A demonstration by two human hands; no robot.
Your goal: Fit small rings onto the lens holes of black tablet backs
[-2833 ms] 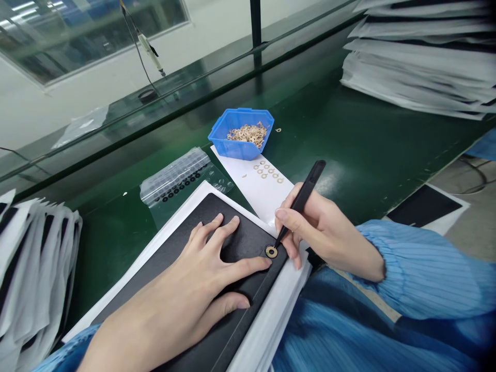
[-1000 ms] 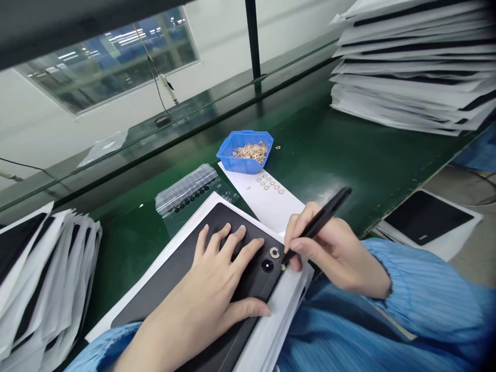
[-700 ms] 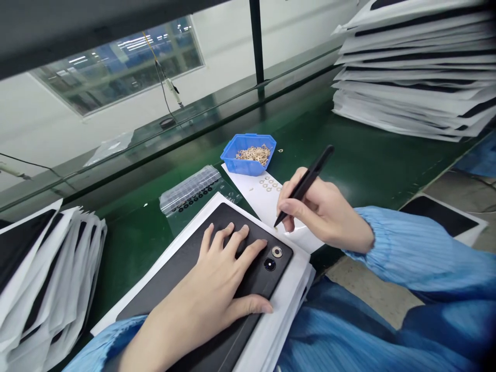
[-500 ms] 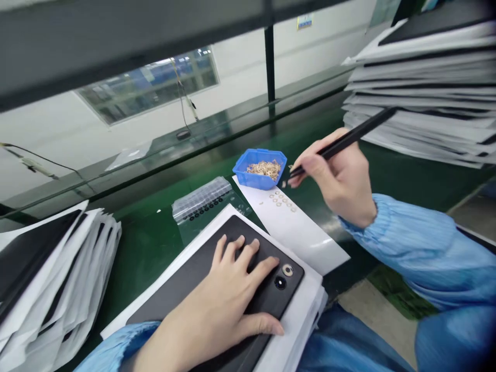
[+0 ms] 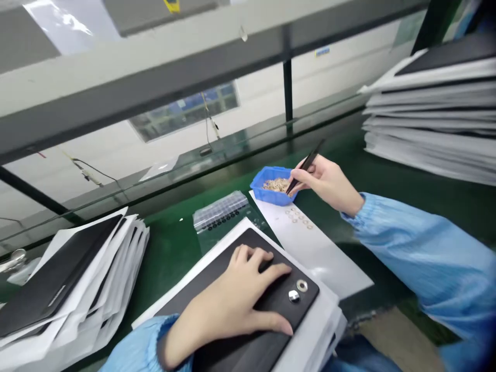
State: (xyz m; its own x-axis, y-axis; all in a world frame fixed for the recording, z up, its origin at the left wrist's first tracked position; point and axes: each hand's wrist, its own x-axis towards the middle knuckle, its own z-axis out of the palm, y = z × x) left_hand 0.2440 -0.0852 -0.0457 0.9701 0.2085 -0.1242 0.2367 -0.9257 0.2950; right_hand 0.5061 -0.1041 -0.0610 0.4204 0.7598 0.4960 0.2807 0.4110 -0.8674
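My left hand [image 5: 232, 305] lies flat on a black rectangular panel [image 5: 240, 341], its fingers spread and holding nothing. Just past the fingertips, the panel carries a pale metal ring [image 5: 301, 285] and a shiny silver round piece [image 5: 293, 295]. My right hand [image 5: 327, 181] pinches black tweezers [image 5: 306, 166], with their tips down at a blue plastic bin [image 5: 263, 194]. The bin holds a heap of small tan rings [image 5: 276, 185]. The tweezer tips are over the bin's near right corner; whether they grip a ring is too small to tell.
A white paper strip [image 5: 310, 253] with several small rings [image 5: 298, 217] lies under the bin. A clear bag of black rings [image 5: 220, 213] sits beside it. Stacks of black panels in white sleeves [image 5: 77, 279] [image 5: 430, 129] stand left and right on the green bench mat.
My right hand has moved from the panel to the blue bin, with the tweezers in it. The view has tilted upward. The lower circle on the panel now looks silver instead of dark.
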